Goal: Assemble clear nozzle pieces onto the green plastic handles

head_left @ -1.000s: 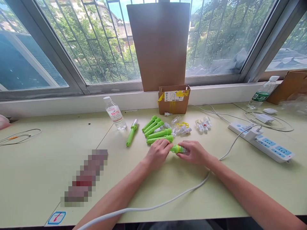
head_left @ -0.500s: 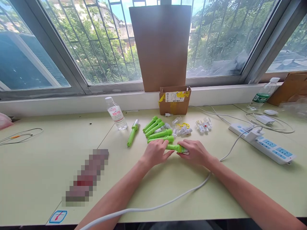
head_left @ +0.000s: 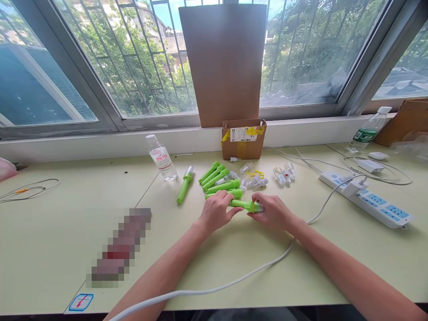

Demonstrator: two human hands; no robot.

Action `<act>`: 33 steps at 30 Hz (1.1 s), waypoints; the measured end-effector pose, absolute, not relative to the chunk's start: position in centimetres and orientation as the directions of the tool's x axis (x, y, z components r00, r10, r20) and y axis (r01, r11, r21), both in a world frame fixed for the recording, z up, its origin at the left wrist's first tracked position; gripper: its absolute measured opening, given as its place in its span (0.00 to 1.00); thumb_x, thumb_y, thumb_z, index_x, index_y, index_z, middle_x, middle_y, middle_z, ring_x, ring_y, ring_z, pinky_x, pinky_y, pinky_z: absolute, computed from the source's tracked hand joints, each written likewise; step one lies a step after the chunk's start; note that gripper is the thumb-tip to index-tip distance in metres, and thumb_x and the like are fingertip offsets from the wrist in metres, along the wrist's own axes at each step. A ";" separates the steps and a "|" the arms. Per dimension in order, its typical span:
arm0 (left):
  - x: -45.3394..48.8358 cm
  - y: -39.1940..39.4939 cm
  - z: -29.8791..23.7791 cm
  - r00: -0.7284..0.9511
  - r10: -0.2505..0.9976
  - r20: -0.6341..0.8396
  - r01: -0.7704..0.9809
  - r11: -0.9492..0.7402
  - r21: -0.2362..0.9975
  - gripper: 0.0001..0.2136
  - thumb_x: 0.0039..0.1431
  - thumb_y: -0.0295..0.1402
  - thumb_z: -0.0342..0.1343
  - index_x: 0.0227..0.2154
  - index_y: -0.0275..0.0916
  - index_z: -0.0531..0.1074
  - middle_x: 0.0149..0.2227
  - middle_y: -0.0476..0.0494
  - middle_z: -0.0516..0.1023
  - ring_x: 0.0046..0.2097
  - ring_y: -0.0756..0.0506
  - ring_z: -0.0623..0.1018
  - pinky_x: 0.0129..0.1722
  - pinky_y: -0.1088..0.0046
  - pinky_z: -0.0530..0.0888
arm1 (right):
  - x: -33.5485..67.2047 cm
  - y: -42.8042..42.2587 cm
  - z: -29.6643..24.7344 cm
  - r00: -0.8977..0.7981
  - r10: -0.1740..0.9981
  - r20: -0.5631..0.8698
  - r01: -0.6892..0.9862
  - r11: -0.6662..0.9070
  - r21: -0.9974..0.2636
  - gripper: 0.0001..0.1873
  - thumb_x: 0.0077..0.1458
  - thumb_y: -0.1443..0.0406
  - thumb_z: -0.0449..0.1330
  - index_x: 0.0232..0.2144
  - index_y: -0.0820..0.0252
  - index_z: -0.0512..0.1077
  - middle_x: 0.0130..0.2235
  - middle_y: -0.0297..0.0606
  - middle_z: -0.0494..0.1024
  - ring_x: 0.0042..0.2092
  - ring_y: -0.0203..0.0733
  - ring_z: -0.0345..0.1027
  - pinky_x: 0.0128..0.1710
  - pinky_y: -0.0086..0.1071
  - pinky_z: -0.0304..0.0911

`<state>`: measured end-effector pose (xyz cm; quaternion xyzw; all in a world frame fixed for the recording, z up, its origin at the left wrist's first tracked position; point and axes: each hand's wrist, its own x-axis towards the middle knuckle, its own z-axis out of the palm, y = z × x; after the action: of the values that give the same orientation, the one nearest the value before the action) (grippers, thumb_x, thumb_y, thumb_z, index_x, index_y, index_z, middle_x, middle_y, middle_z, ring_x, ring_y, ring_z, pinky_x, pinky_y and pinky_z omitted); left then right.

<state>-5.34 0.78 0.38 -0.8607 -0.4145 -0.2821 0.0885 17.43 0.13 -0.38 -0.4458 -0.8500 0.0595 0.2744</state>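
Spreading its thumb wider, the left hand (head_left: pixel 218 211) is grasping a green tube (head_left: pixel 245 205), right hand (head_left: pixel 271 211) its clear end (head_left: pixel 259 207). Straight alignment is likely helping.

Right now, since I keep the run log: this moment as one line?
left hand: at green handle | right hand: gripping its clear end | beyond: other green handles, cardboard box

The left hand (head_left: pixel 216 212) covers one end of the green handle (head_left: pixel 244 204); the right hand (head_left: pixel 272 211) partly hides its clear cap (head_left: pixel 259 207). A pixelated patch (head_left: pixel 122 245) masks part of the worktop (head_left: pixel 67 232). The left edge crops a pink thing (head_left: pixel 6 170), the bottom edge a white cable (head_left: pixel 207 293).
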 end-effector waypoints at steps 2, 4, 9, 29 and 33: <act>-5.3 0.9 0.3 0.499 0.641 0.583 0.750 -0.656 0.080 0.14 0.57 0.46 0.55 0.32 0.39 0.69 0.31 0.44 0.73 0.34 0.45 0.73 0.30 0.72 0.67 | 17.4 0.1 -0.4 -0.433 0.803 0.409 0.731 0.578 -0.362 0.14 0.49 0.57 0.61 0.34 0.55 0.61 0.24 0.30 0.70 0.23 0.36 0.60 0.25 0.28 0.49; -5.3 1.1 0.1 0.503 0.611 0.611 0.734 -0.675 0.071 0.12 0.57 0.44 0.56 0.32 0.39 0.68 0.32 0.44 0.72 0.35 0.45 0.73 0.33 0.71 0.69 | 17.4 0.1 -0.5 -0.420 0.813 0.403 0.736 0.565 -0.374 0.14 0.49 0.57 0.61 0.34 0.55 0.61 0.23 0.29 0.69 0.22 0.36 0.59 0.24 0.27 0.49; -5.3 1.3 0.0 0.525 0.536 0.661 0.700 -0.714 0.023 0.10 0.59 0.41 0.55 0.33 0.39 0.68 0.34 0.43 0.72 0.38 0.44 0.72 0.38 0.67 0.70 | 17.3 0.0 -0.7 -0.410 0.820 0.400 0.738 0.556 -0.384 0.15 0.49 0.56 0.61 0.36 0.55 0.62 0.24 0.29 0.71 0.23 0.36 0.61 0.24 0.27 0.51; -5.4 1.1 0.6 0.256 0.862 0.437 0.808 -0.440 0.393 0.18 0.63 0.46 0.44 0.26 0.38 0.66 0.25 0.48 0.73 0.26 0.50 0.70 0.26 0.75 0.62 | 17.3 0.2 -1.0 -0.506 0.720 0.475 0.720 0.656 -0.228 0.13 0.51 0.61 0.59 0.40 0.57 0.66 0.33 0.35 0.79 0.30 0.39 0.70 0.29 0.29 0.54; -5.8 1.4 0.6 0.357 0.801 0.481 0.710 -0.567 0.417 0.14 0.63 0.44 0.47 0.31 0.38 0.67 0.30 0.45 0.73 0.30 0.49 0.72 0.28 0.75 0.66 | 17.4 0.2 -0.9 -0.492 0.743 0.455 0.718 0.641 -0.271 0.13 0.51 0.60 0.59 0.40 0.56 0.68 0.34 0.35 0.79 0.30 0.39 0.70 0.30 0.29 0.55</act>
<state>-5.79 1.39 0.56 -0.8209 -0.4601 -0.3312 -0.0683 17.44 0.17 -0.87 -0.4229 -0.8634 0.0227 0.2744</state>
